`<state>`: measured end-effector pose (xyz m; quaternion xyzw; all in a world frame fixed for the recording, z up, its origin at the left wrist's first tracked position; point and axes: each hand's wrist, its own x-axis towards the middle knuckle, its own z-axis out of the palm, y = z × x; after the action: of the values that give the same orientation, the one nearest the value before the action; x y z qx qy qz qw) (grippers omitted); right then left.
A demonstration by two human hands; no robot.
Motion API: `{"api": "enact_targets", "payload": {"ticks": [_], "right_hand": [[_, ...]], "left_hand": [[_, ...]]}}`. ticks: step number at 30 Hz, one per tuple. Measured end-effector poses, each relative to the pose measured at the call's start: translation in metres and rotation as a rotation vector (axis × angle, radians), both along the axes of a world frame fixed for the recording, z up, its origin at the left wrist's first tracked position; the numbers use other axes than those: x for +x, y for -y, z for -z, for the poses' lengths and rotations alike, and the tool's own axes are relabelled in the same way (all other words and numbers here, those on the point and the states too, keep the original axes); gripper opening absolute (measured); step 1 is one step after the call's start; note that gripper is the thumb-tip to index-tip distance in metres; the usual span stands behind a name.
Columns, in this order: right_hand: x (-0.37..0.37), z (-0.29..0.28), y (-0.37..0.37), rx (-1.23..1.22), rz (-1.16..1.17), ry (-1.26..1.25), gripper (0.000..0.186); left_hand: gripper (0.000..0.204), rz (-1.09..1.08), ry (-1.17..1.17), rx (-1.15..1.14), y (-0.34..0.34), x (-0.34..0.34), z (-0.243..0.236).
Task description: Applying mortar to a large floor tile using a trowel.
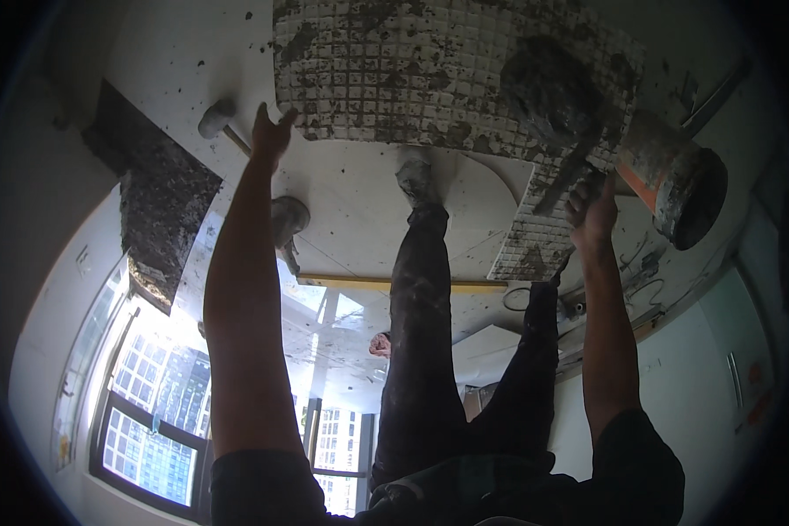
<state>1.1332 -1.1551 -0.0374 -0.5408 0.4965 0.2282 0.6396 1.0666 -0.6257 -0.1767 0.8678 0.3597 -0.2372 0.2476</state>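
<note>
A large tile point(394, 79) lies with its gridded back up, smeared with grey mortar. My left hand point(274, 136) is at its near left corner, thumb and fingers apart, holding nothing; whether it touches the edge I cannot tell. My right hand point(594, 210) is closed around a mortar-covered trowel point(563, 180), seen nearly edge-on over the tile's right part. A big lump of wet mortar point(548, 92) sits on the tile just beyond the trowel. Another gridded strip point(530, 241) extends toward me beside my right hand.
A mortar-crusted bucket point(693, 193) leans at the right. At the left lie a mallet point(217, 118), a grey rounded tool point(289, 219) and a dark mortar bed point(162, 188). A yellow straightedge point(386, 282) crosses the floor behind my front foot point(419, 181).
</note>
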Motion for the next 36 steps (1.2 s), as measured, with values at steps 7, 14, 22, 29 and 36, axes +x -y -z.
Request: {"api": "enact_targets", "payload": {"ticks": [7, 14, 22, 29, 36], "right_hand": [[0.015, 0.061, -0.073, 0.090, 0.104, -0.026, 0.039], [0.021, 0.057, -0.132, -0.050, -0.152, -0.179, 0.045], [0.003, 0.065, -0.073, -0.546, -1.226, 0.369, 0.052], [-0.084, 0.041, -0.023, -0.668, -0.616, 0.166, 0.054], [-0.034, 0.072, -0.051, -0.162, 0.194, -0.102, 0.045]], "left_hand": [[0.070, -0.681, -0.020, -0.782, -0.010, 0.050, 0.034], [0.071, -0.620, -0.034, -0.689, -0.034, 0.043, 0.030], [0.074, -0.534, -0.125, -0.616, -0.031, 0.057, 0.026], [0.069, -0.392, -0.164, -0.671, -0.053, 0.065, 0.039], [0.062, -0.333, -0.149, -0.913, -0.032, 0.064, 0.031]]}}
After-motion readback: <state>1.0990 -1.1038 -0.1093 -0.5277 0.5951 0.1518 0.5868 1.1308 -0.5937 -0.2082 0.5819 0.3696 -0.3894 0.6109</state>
